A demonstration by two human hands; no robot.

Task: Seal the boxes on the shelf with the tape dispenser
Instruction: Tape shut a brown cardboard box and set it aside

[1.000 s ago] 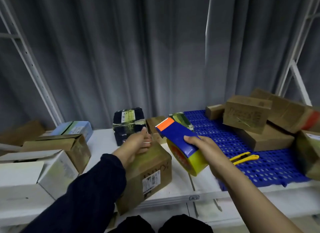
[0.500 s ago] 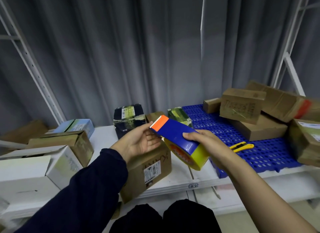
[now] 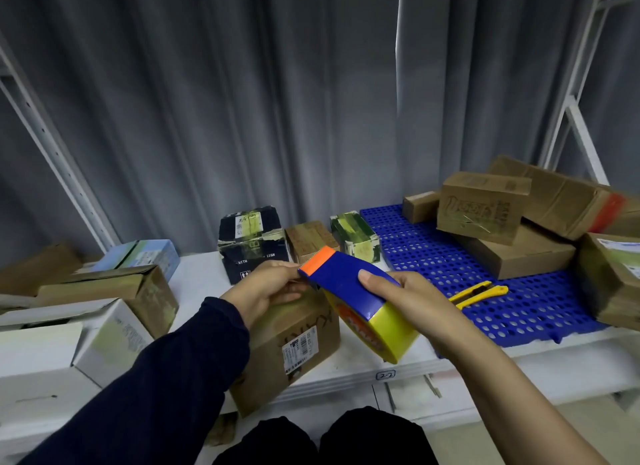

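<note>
Right hand (image 3: 412, 302) is gripping the dispenser (image 3: 346, 281) round its blue body, holding it just above the brown box (image 3: 294, 347) that's sitting at the shelf's (image 3: 356, 360) front edge. Left hand (image 3: 266, 291) is curling its fingers at the orange nose, can't tell if it's actually pinching tape. I'm guessing the dispenser's light, stiff plastic. Best gripping it by the blue body and keeping off the toothed end.

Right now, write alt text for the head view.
A right hand grips a blue tape dispenser over a brown box on the white shelf; the left hand pinches its orange tip. A yellow utility knife lies on a blue mat nearby.
</note>
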